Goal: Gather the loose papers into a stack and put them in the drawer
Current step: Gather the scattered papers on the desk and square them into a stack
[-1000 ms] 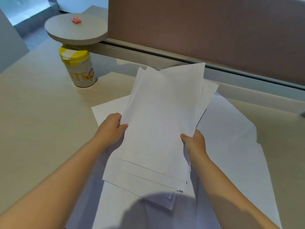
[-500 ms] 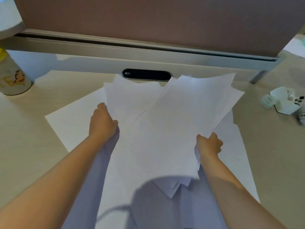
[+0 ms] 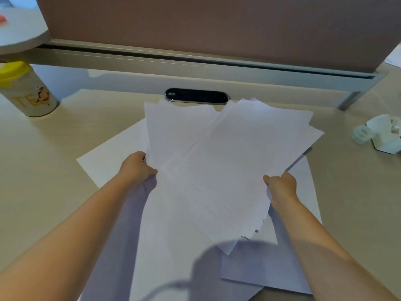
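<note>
A pale wood-grain counter [image 3: 43, 170] fills most of the view, backed by a brown partition [image 3: 217, 25] that sits on a grey metal rail [image 3: 195, 68]. Several loose white sheets [image 3: 112, 155] lie flat on the counter in front of the person, overlapping one another and spreading toward the near edge, partly under the shadow of the person's head. Above them a fanned bundle of papers [image 3: 227, 159] is held slightly raised and uneven, its corners splayed toward the partition and its lower edges staggered. The left hand [image 3: 135, 168] grips the bundle's left edge, its grip pinching the sheets between thumb on top and fingers beneath. The right hand [image 3: 282, 185] holds the lower right edge, its grip likewise closed on the paper, thumb on the top face and fingers hidden under it. Both bare forearms reach in from the bottom corners. At the far left a cylindrical tub with a yellow lid [image 3: 26, 90] stands upright on the counter, under a round grey shelf [image 3: 19, 38] at the corner. To the right, well apart from the papers, sits a small white gadget [image 3: 384, 133] whose kind I cannot tell. A dark oval cable slot [image 3: 196, 95] is set into the counter just beyond the far corners of the bundle. No drawer shows in this view.
</note>
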Motion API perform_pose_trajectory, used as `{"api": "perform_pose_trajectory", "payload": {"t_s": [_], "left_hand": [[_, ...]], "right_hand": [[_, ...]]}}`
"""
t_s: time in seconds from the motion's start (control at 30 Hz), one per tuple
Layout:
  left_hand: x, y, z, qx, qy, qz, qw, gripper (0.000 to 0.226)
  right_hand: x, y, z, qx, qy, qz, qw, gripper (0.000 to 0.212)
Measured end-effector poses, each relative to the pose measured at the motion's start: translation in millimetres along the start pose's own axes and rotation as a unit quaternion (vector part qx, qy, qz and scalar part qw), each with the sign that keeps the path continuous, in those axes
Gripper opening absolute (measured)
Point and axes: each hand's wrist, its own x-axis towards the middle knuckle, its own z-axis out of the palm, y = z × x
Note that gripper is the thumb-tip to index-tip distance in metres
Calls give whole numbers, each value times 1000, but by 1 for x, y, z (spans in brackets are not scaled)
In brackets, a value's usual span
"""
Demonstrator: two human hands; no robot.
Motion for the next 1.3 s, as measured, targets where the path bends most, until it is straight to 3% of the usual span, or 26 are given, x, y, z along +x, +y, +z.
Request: {"api": "perform_pose_trajectory", "payload": {"t_s": [0.27,0.37,0.43,0.47,0.57,0.83,0.97,1.1,1.2,1.3], "left_hand": [[-8,2,11,-124,109,-24,986,33],[-15,3,17,-121,93,-37,988,30],[-22,0,19,-107,74,-39,991,13],[-25,-1,20,-100,62,-40,992,5],[-34,-4,23,-132,44,-47,989,11],[-44,2,34,-253,133,-73,955,48],[-52,-10,28,-140,139,-96,976,50],[-68,-10,31,-64,159,-102,980,50],[-76,-6,41,-38,133,-124,983,38],[-80,-6,49,1,104,-130,986,14]], "right_hand": [[8,7,-35,-88,-86,-47,991,29],[14,13,-45,-270,-22,-71,960,26],[12,19,-49,-315,6,-87,945,22],[10,21,-48,-321,1,-95,942,23],[6,26,-38,-322,-44,-123,938,32],[-8,19,-19,-207,-137,-153,957,28],[-1,15,-32,-119,-119,-161,973,30],[4,15,-48,-103,-63,-169,978,35],[14,21,-61,-140,-49,-161,976,36],[24,35,-71,-255,-38,-137,957,37]]}}
